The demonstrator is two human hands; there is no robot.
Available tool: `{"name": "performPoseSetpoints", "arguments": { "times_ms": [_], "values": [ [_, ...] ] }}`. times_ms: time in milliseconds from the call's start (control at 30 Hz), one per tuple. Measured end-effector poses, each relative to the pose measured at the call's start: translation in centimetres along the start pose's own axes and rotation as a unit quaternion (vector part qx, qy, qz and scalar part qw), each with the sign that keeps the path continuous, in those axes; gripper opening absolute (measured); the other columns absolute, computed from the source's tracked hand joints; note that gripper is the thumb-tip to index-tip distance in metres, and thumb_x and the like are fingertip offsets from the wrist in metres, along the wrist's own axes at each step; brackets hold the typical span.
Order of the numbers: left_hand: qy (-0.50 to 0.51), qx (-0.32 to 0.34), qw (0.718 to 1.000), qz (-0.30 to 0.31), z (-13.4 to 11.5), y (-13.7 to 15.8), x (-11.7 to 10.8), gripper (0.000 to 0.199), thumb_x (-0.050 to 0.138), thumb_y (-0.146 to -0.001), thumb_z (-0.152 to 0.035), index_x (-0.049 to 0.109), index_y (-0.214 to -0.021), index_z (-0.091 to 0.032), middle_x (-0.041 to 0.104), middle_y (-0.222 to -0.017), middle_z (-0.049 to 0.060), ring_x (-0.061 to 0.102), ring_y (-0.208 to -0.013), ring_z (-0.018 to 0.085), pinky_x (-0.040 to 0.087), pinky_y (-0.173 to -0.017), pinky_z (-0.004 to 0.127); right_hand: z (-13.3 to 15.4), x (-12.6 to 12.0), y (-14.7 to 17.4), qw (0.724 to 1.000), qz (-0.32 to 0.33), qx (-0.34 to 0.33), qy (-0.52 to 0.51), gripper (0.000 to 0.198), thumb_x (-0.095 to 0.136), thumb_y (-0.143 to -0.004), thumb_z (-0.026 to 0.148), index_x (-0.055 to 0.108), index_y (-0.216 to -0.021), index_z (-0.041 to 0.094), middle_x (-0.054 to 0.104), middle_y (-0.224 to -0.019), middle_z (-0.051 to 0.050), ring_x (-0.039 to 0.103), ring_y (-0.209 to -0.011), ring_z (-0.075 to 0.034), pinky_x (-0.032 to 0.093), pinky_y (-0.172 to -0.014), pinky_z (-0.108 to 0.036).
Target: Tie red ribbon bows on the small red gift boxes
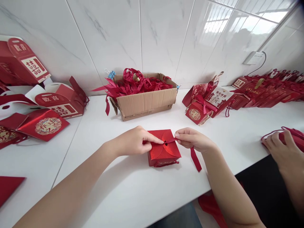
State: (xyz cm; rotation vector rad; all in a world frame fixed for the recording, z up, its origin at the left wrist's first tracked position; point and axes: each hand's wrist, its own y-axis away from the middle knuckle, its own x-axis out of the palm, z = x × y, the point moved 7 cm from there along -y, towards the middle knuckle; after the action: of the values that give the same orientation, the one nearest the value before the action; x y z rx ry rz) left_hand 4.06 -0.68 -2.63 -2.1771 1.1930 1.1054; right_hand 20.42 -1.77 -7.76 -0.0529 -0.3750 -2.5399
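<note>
a red gift box [163,152] sits on the worktop [114,196] between the hands; the left hand [135,142], index finger extended, presses its top, other fingers curled, grip unclear; the right hand [196,139] pinches a crimson ribbon [196,161].

One carton [147,107], two blue clips [111,74], one socket [254,58], one centre box [166,152]; far-right boxes [263,93] seem too crowded to count.

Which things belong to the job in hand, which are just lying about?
Job:
red box, touched by the left hand
ribbon, pinched by the right hand
carton of ribbons, likely supply

Lying about, apparently:
red boxes at left
patterned boxes right of the carton
</note>
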Motion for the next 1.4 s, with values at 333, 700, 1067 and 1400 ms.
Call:
{"name": "performPoseSetpoints", "arguments": {
  "times_ms": [333,700,1067,1400],
  "values": [
    [-0.021,0.001,1.0,0.003,-0.6,0.0,0.1,0.055,0.044,-0.071,-0.002,0.07,-0.113,-0.026,0.072,-0.067,-0.001,0.042,-0.047,0.007,0.033,-0.052,0.021,0.6,0.6,0.0,0.997,-0.003,-0.07,-0.039,0.02,0.075,-0.073,0.028,0.065,-0.082,0.013,0.056,-0.049,0.005,0.048,-0.041,-0.005,0.04,-0.041,-0.017],
    [-0.003,0.008,1.0,0.012,-0.9,0.0,0.1,0.055,0.044,-0.072,-0.001,0.069,-0.115,-0.026,0.073,-0.07,-0.001,0.039,-0.046,0.006,0.031,-0.049,0.02,-0.1,-1.0,2.1,0.989,0.005,0.055,0.136,0.037,0.07,-0.074,0.048,0.051,-0.078,0.017,0.038,-0.034,0.014,0.022,-0.028,-0.001,0.015,-0.03,-0.014],
    [-0.005,0.004,1.0,0.015,-0.8,0.1,0.2,0.056,0.044,-0.072,-0.002,0.068,-0.116,-0.027,0.07,-0.066,-0.002,0.037,-0.046,0.006,0.03,-0.05,0.021,0.3,0.2,2.0,0.994,0.056,-0.014,0.088,0.039,0.051,-0.091,0.044,0.069,-0.08,0.011,0.033,-0.031,0.011,0.02,-0.026,-0.002,0.015,-0.031,-0.017],
    [-0.012,0.01,1.0,-0.002,-1.0,-0.1,0.4,0.055,0.044,-0.072,-0.002,0.069,-0.114,-0.027,0.06,-0.055,-0.004,0.033,-0.044,0.006,0.029,-0.049,0.02,3.3,0.5,1.0,0.955,-0.083,-0.259,0.122,0.026,0.059,-0.087,0.041,0.078,-0.083,0.023,0.061,-0.12,-0.009,0.054,-0.115,-0.024,0.054,-0.084,-0.034]
  ]
}}
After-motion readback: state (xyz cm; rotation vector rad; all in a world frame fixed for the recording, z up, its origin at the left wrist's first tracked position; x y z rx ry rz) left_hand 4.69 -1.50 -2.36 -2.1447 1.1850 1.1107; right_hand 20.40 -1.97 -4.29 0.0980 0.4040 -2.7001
